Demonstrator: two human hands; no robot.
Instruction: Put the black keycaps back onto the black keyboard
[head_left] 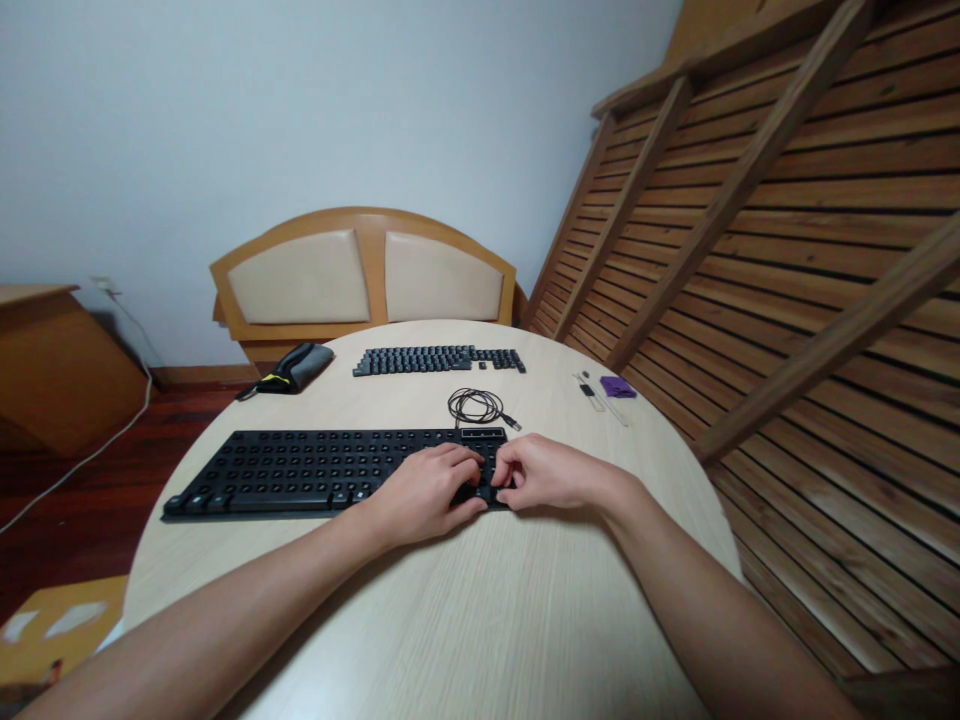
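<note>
Well to the left of the black keyboard [277,475], a wooden cabinet [45,370] stands on dark red flooring [180,400], and a tan box [82,595] lies nearer than the keyboard. The keyboard itself is flat on a round, pale, wood-grained table [480,620], most of its keycaps off. Behind its left half rests a dark pouch [306,365] with yellow trim; farther back, an arched headboard [379,265] stands before the bluish-white wall [375,110]. Loose keycaps [412,358] sit in rows behind its right half. Over its right end, the left hand [435,485] is half curled, with a coiled cable [476,405] behind. The right hand [536,475], thumb and bent fingers close together, meets that end; whether either hand has hold of a key is too small to tell. Right of the keyboard lie small tools [587,391] and a purple cloth [619,387]; beyond them slopes a slatted wooden panel [750,270].
</note>
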